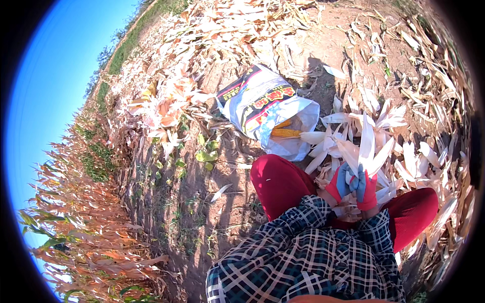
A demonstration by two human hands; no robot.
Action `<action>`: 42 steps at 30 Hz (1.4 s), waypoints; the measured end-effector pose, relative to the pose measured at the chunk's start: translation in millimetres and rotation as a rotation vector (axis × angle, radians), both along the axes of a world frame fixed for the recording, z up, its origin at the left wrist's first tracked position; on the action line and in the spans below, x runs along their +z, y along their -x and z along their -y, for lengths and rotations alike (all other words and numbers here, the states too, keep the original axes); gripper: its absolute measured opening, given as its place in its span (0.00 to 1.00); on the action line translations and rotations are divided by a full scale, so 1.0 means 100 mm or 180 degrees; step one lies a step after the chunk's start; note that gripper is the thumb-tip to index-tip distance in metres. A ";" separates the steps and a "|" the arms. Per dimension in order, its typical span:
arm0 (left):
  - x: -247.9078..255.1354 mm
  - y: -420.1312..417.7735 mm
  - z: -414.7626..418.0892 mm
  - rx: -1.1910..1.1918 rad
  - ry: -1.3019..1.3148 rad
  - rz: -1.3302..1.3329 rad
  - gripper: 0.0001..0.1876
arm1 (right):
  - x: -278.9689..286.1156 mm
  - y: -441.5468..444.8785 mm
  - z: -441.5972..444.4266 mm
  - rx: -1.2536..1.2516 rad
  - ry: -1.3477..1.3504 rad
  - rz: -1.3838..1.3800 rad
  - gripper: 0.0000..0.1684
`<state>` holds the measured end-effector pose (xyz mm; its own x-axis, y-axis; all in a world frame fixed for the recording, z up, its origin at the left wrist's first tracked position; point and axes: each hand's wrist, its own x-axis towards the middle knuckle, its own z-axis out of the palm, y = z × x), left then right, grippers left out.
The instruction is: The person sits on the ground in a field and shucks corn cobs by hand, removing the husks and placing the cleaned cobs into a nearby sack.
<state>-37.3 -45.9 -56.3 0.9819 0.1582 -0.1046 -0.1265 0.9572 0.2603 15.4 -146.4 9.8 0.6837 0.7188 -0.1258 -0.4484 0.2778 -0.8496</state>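
Both my hands wear red and grey work gloves and meet in front of my crossed legs. My left hand (341,182) and my right hand (365,189) close around the base of a pale, dry corn husk (364,149), whose leaves spread open above the fingers. Whether a cob is inside the grip is hidden. Just beyond my knee lies a white woven plastic sack (261,100) with printed writing, its mouth towards me. Yellow corn cobs (285,132) show inside that mouth.
Loose husks (411,166) are heaped around my hands and to the right. Dry husks and leaves (170,102) cover the soil beyond the sack. Green low plants (206,153) grow left of the sack, and standing dry corn (83,219) borders the far left.
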 end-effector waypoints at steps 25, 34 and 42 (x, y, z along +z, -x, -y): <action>0.16 -0.26 0.19 0.0095 -0.3226 -0.1334 0.22 | -0.53 -0.84 0.26 -0.0099 -0.0475 -0.0715 0.39; 0.62 -0.05 0.37 -0.0749 -0.1184 -0.0333 0.23 | -0.37 -0.79 0.30 -0.0954 -0.0564 -0.0456 0.29; 0.65 -0.10 0.42 -0.1280 -0.1568 -0.0544 0.18 | -0.48 -0.92 0.27 -0.1700 0.0778 0.1188 0.21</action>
<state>-27.1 -87.4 8.7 0.9504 -0.1483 -0.2733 0.2981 0.6849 0.6649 107.6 -173.5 -37.9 0.9648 0.2531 0.0711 0.0307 0.1601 -0.9866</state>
